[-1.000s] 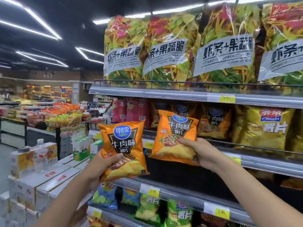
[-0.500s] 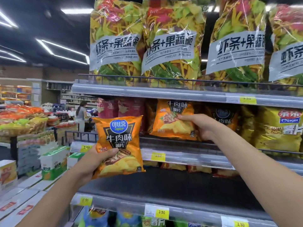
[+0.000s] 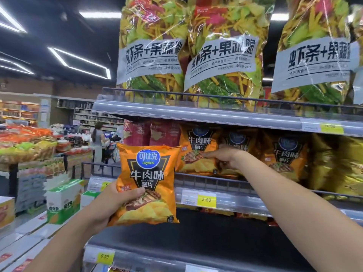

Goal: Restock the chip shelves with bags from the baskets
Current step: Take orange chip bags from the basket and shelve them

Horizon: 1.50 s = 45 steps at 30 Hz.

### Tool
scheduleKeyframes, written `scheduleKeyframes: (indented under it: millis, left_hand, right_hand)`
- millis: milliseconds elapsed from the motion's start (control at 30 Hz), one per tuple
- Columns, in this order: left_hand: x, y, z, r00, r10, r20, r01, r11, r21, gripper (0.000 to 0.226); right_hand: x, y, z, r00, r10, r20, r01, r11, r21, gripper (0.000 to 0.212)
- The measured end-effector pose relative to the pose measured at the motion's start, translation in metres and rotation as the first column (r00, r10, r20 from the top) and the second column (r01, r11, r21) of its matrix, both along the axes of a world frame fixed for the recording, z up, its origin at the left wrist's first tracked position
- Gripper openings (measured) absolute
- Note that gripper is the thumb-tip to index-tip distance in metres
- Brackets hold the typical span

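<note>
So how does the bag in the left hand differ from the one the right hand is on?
The held bag is off the shelf, gripped low by the left hand; the shelved bag stands behind the middle shelf rail, held by the right hand. The held bag is brightly lit and shown nearly whole; the shelved bag sits in shadow, partly covered. Both are orange with the same print.

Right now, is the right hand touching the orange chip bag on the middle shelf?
Touching. The head view shows the right hand with its fingers lying on the front of the shelved orange bag.
</note>
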<state>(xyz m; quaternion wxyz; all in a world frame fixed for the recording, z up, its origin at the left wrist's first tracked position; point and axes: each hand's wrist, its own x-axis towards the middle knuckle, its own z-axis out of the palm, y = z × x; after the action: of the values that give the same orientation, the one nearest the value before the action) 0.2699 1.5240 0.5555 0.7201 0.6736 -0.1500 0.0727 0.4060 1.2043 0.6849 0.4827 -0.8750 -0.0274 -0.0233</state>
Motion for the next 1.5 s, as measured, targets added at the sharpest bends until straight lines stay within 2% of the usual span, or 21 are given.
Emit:
scheduleKeyframes:
  millis: [67,100,167,367,633,767,933,1000,1233,1433,1500]
  left_hand:
    - [0.003,0.002,-0.001,1.0,0.01,0.001,-0.01,1.0,0.0,0.112]
    - [0.005,0.004,-0.002,1.0,0.009,0.002,-0.009,1.0,-0.002,0.114]
    - [0.007,0.006,-0.003,1.0,0.006,0.003,-0.006,1.0,0.0,0.115]
    - [0.012,0.008,-0.002,1.0,-0.004,0.013,0.004,1.0,0.012,0.118]
    - [0.014,0.01,-0.002,1.0,-0.015,0.011,0.015,1.0,0.014,0.118]
    - [0.015,0.011,-0.003,1.0,-0.02,0.003,0.02,1.0,0.016,0.117]
    - [0.014,0.01,-0.002,1.0,-0.013,-0.004,0.013,1.0,0.019,0.118]
    - [0.015,0.009,-0.002,1.0,-0.006,-0.009,0.006,1.0,0.014,0.119]
    - [0.014,0.006,-0.004,1.0,0.005,-0.013,-0.005,1.0,-0.017,0.121]
    - [0.006,0.002,-0.002,1.0,0.007,-0.02,-0.008,0.999,-0.034,0.117]
    - [0.005,-0.003,0.0,1.0,-0.002,-0.018,0.002,1.0,-0.027,0.103]
  right_hand:
    - [0.005,0.005,0.002,0.999,0.002,0.042,-0.002,1.0,-0.012,0.046]
    - [0.009,0.005,0.002,0.999,0.006,0.054,-0.005,1.0,-0.019,0.035]
    - [0.016,0.007,0.002,0.999,0.004,0.053,-0.003,1.0,-0.021,0.027]
    - [0.031,-0.004,-0.003,0.998,-0.039,0.049,0.041,0.998,-0.054,0.034]
    - [0.036,-0.014,0.003,0.998,-0.035,-0.043,0.034,0.999,-0.028,0.046]
    - [0.028,-0.018,0.013,0.997,-0.037,-0.066,0.032,0.997,-0.07,0.028]
    - [0.027,-0.023,0.017,0.996,-0.093,-0.019,0.088,0.983,-0.162,0.036]
    - [0.026,-0.024,0.014,0.996,-0.092,0.017,0.093,0.982,-0.165,0.031]
    - [0.032,-0.01,-0.001,0.978,-0.056,0.203,0.099,0.973,-0.21,0.039]
    - [0.026,-0.014,-0.001,0.984,-0.021,0.176,0.052,0.984,-0.17,0.04]
    - [0.02,-0.019,0.001,0.986,-0.014,0.164,0.04,0.988,-0.152,0.041]
